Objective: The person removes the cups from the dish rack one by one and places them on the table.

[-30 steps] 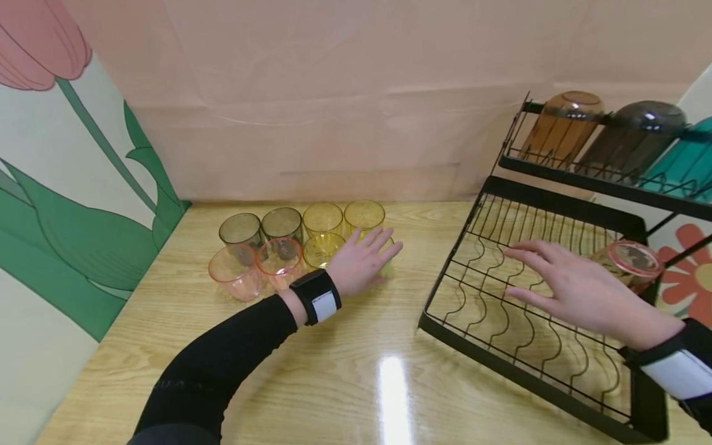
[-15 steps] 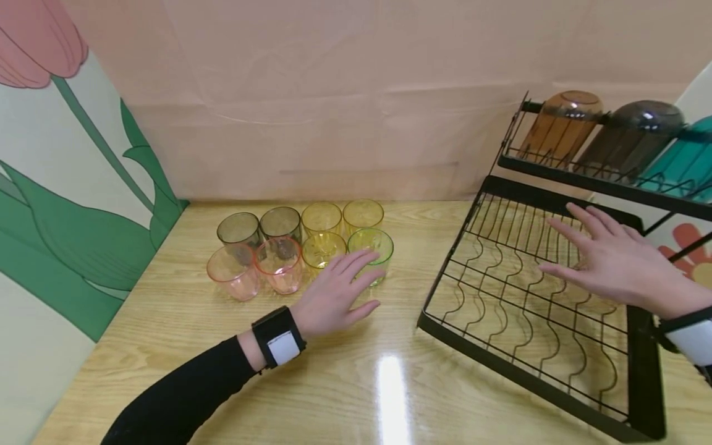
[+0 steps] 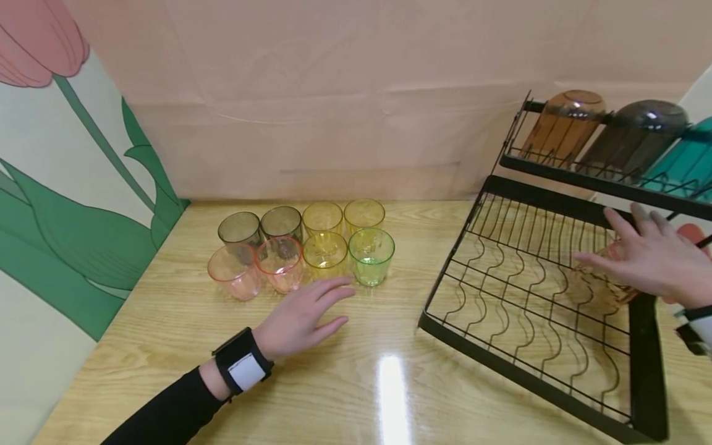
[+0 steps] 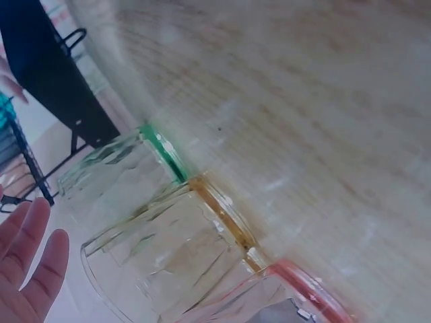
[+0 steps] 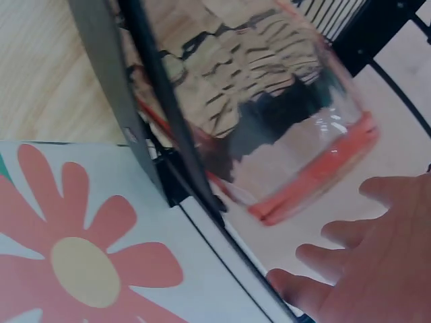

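My left hand (image 3: 303,318) is held over the table in front of the glasses, fingers extended and nothing in them. Nearest to it stand a green glass (image 3: 371,262) and a yellow glass (image 3: 325,254). Two pink glasses (image 3: 282,267) are to their left, with two grey glasses (image 3: 239,227) and two amber glasses (image 3: 364,213) behind. My right hand (image 3: 659,256) spreads its fingers above the right side of the dish rack's lower tier. A clear glass with a pink base (image 5: 289,134) leans in the rack there, partly covered by this hand in the head view.
The black wire dish rack (image 3: 461,337) fills the right of the table. Upside down on its upper tier are an orange glass (image 3: 564,127), a dark grey glass (image 3: 636,133) and a teal glass (image 3: 686,164). A beige wall stands behind.
My left hand has drawn back toward the lower left, uncovering the green glass. My right hand has moved right and back across the rack, over the pink-based glass.
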The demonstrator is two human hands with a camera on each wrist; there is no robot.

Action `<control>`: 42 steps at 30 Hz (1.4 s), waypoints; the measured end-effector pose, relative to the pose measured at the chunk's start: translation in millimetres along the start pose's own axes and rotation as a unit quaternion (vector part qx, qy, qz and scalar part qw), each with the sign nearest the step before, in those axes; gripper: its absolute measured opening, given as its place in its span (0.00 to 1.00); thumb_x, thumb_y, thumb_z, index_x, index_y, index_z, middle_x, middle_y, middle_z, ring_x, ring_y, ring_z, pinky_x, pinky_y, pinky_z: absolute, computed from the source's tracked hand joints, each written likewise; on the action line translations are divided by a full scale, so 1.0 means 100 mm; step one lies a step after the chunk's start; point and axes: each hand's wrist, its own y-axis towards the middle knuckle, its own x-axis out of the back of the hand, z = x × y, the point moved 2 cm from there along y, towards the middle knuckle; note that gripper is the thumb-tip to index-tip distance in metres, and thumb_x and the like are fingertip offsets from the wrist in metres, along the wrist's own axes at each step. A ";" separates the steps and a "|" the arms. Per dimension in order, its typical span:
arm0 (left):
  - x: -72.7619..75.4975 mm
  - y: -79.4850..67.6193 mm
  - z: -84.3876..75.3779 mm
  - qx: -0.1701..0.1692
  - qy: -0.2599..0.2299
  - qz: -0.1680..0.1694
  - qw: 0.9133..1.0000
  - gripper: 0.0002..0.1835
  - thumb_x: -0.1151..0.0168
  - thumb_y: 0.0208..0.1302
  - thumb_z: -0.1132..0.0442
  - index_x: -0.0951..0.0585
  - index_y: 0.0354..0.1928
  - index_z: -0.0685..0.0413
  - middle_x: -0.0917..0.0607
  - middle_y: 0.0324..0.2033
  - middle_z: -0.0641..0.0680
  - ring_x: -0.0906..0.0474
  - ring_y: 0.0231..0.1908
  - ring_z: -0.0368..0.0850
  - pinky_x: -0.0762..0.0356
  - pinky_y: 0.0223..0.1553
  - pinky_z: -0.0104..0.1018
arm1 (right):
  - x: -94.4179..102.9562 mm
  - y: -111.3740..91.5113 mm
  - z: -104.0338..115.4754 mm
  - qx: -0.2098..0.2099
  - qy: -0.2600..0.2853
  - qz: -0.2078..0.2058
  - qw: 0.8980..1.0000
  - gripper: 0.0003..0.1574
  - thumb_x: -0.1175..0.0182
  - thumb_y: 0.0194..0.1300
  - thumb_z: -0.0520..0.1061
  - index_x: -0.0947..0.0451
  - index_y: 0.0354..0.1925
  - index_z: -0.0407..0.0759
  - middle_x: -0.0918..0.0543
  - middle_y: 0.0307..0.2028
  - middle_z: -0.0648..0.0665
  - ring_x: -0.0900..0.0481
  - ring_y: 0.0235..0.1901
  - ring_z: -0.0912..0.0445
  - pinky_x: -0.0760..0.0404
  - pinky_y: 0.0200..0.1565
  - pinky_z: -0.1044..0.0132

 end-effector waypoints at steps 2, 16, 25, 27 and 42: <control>0.00 -0.02 0.00 0.003 -0.001 -0.002 1.000 0.26 0.47 0.63 0.52 0.35 0.61 0.52 0.32 0.60 0.53 0.35 0.57 0.44 0.38 0.55 0.36 | -0.03 0.00 -0.02 -0.010 0.002 0.003 1.000 0.67 0.56 0.54 0.77 0.75 0.67 0.38 0.75 0.61 0.21 0.74 0.59 0.27 0.64 0.53 0.30; -0.02 -0.02 -0.03 -0.001 -0.001 -0.012 1.000 0.27 0.45 0.61 0.55 0.36 0.62 0.52 0.30 0.58 0.54 0.33 0.55 0.43 0.34 0.52 0.36 | -0.23 0.04 -0.09 -0.025 0.005 0.023 0.999 0.66 0.61 0.57 0.77 0.69 0.65 0.25 0.58 0.59 0.16 0.57 0.58 0.24 0.59 0.54 0.31; -0.03 0.02 -0.05 -0.011 -0.006 -0.015 1.000 0.27 0.46 0.61 0.57 0.36 0.62 0.54 0.31 0.58 0.54 0.35 0.57 0.43 0.38 0.55 0.35 | -0.24 0.10 -0.09 -0.021 -0.037 -0.009 0.999 0.54 0.59 0.56 0.78 0.37 0.47 0.27 0.35 0.31 0.27 0.32 0.23 0.40 0.33 0.17 0.49; -0.04 0.03 -0.05 -0.012 -0.006 -0.014 1.000 0.27 0.46 0.61 0.57 0.36 0.62 0.54 0.31 0.58 0.54 0.35 0.57 0.43 0.38 0.55 0.35 | -0.24 0.11 -0.10 -0.011 -0.047 -0.020 0.999 0.47 0.58 0.57 0.76 0.36 0.35 0.30 0.34 0.24 0.34 0.34 0.20 0.45 0.35 0.15 0.55; -0.08 0.00 -0.05 -0.002 -0.010 -0.010 1.000 0.28 0.46 0.61 0.56 0.37 0.63 0.53 0.30 0.57 0.54 0.35 0.57 0.42 0.37 0.54 0.34 | -0.32 0.09 -0.11 0.001 -0.034 -0.035 0.999 0.32 0.50 0.59 0.66 0.39 0.27 0.38 0.38 0.20 0.42 0.38 0.17 0.50 0.38 0.15 0.58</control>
